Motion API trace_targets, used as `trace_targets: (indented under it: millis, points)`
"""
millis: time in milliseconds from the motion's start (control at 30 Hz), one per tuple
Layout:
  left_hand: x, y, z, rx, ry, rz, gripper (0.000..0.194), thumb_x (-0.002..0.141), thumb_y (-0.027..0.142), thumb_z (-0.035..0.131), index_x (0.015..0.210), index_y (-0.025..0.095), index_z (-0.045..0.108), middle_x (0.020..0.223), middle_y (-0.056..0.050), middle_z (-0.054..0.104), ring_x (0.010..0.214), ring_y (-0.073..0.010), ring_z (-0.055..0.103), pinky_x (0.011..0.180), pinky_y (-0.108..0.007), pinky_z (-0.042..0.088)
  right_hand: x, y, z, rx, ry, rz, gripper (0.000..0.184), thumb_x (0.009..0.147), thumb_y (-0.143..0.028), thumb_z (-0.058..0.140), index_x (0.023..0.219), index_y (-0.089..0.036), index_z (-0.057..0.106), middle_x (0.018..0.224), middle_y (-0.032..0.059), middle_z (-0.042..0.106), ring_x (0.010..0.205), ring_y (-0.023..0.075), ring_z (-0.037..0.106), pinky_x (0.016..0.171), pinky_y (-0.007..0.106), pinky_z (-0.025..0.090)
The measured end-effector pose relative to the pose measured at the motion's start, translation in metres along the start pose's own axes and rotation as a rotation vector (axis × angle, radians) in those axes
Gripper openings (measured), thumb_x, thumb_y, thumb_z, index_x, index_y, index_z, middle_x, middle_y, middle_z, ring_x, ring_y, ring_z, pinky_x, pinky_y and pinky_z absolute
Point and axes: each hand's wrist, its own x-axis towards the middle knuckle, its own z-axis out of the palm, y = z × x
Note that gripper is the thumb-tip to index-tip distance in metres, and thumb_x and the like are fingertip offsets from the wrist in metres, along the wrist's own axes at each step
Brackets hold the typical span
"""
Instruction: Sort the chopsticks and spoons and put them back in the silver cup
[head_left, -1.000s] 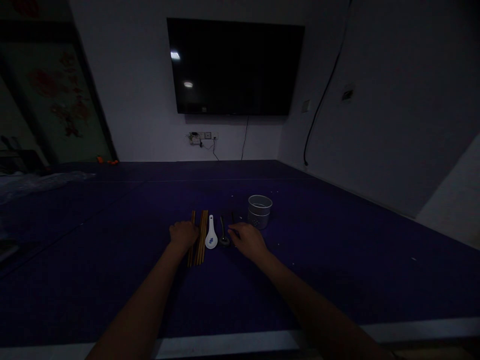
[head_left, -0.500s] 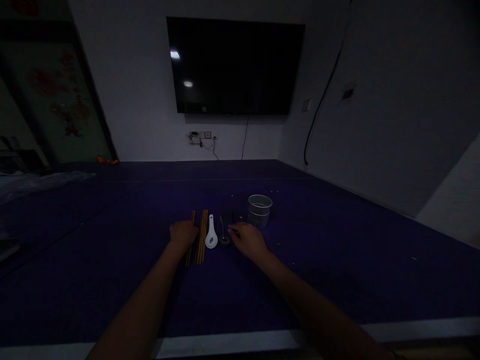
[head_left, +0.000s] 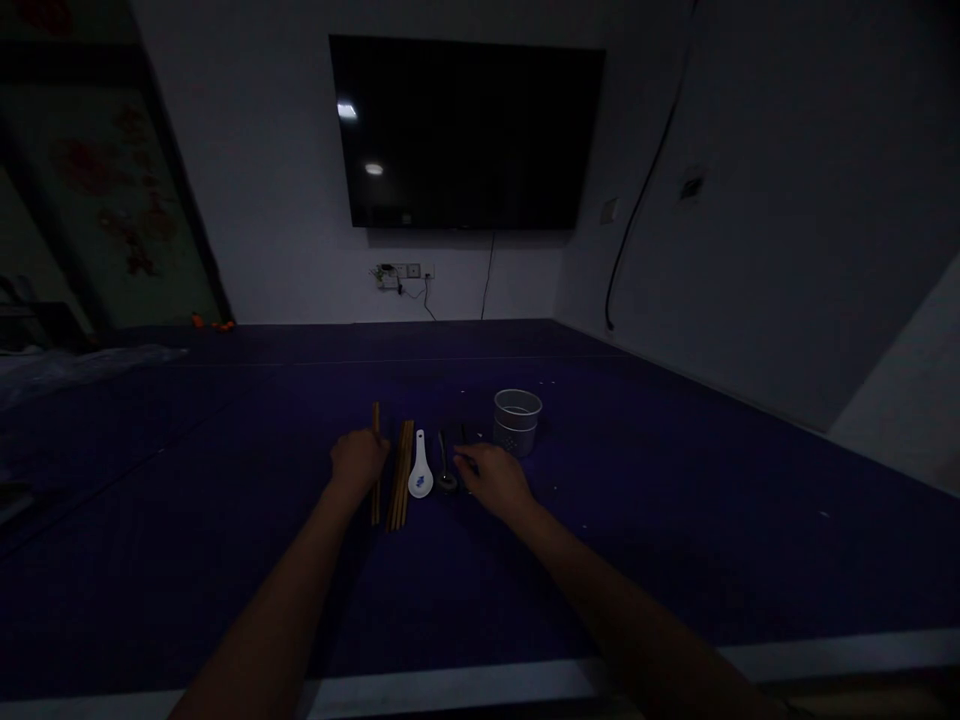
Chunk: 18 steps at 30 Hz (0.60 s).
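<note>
My left hand is closed around a pair of wooden chopsticks, which stick out above and below the fist. Just right of them, several more chopsticks lie side by side on the dark blue surface. Beside these is a white soup spoon with a blue mark in its bowl, then a dark metal spoon. My right hand is pinched at a thin dark utensil; its kind is lost in the gloom. Behind that hand stands a grey cylindrical holder with holes in its side.
The dark blue surface reaches back to the wall, with a pale front edge. Clear plastic wrapping lies at the far left. A television hangs on the wall above sockets and cables. The room is dim.
My left hand has shifted slightly left and away from me, carrying its chopsticks apart from the others. My right hand has hardly moved.
</note>
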Motion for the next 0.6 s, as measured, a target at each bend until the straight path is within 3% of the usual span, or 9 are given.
trace_targets:
  millis: [133, 233, 300, 433, 600]
  points:
    - [-0.002, 0.011, -0.008, -0.248, -0.015, 0.111, 0.038, 0.092, 0.032, 0.036, 0.090, 0.013, 0.070, 0.090, -0.012, 0.072, 0.082, -0.0201, 0.067, 0.066, -0.025, 0.044, 0.002, 0.000, 0.003, 0.172, 0.065, -0.039, 0.030, 0.093, -0.030, 0.047, 0.109, -0.022, 0.072, 0.110, 0.0066, 0.073, 0.099, 0.0205, 0.067, 0.083, 0.027, 0.047]
    - [-0.013, 0.027, -0.006, -0.421, -0.015, 0.257, 0.034, 0.092, 0.031, 0.037, 0.085, 0.014, 0.066, 0.083, -0.006, 0.070, 0.073, -0.0151, 0.063, 0.063, -0.023, 0.041, 0.005, -0.001, 0.009, 0.382, 0.091, -0.062, 0.037, 0.094, -0.039, 0.045, 0.085, -0.019, 0.074, 0.081, 0.0051, 0.074, 0.071, 0.0173, 0.067, 0.065, 0.025, 0.046]
    - [-0.022, 0.038, -0.002, -0.466, 0.020, 0.376, 0.030, 0.091, 0.029, 0.040, 0.081, 0.014, 0.064, 0.081, -0.005, 0.068, 0.073, -0.0141, 0.060, 0.065, -0.023, 0.041, 0.007, -0.001, 0.012, 0.544, 0.093, -0.032, 0.050, 0.093, -0.049, 0.042, 0.064, -0.017, 0.068, 0.059, 0.0024, 0.066, 0.053, 0.0136, 0.060, 0.054, 0.023, 0.041]
    - [-0.038, 0.053, 0.005, -0.389, 0.150, 0.549, 0.030, 0.091, 0.032, 0.041, 0.074, 0.016, 0.060, 0.079, -0.007, 0.064, 0.076, -0.0165, 0.057, 0.073, -0.028, 0.042, 0.011, -0.004, 0.017, 0.837, 0.052, 0.068, 0.065, 0.084, -0.071, 0.041, 0.049, -0.019, 0.054, 0.038, -0.0027, 0.047, 0.036, 0.0091, 0.043, 0.040, 0.021, 0.031]
    - [-0.049, 0.056, 0.005, -0.258, 0.241, 0.686, 0.026, 0.092, 0.029, 0.040, 0.081, 0.017, 0.060, 0.082, -0.008, 0.062, 0.085, -0.0208, 0.055, 0.082, -0.035, 0.042, 0.011, -0.007, 0.017, 1.038, 0.062, 0.115, 0.063, 0.075, -0.078, 0.047, 0.052, -0.019, 0.053, 0.036, -0.0040, 0.045, 0.032, 0.0080, 0.037, 0.036, 0.020, 0.026]
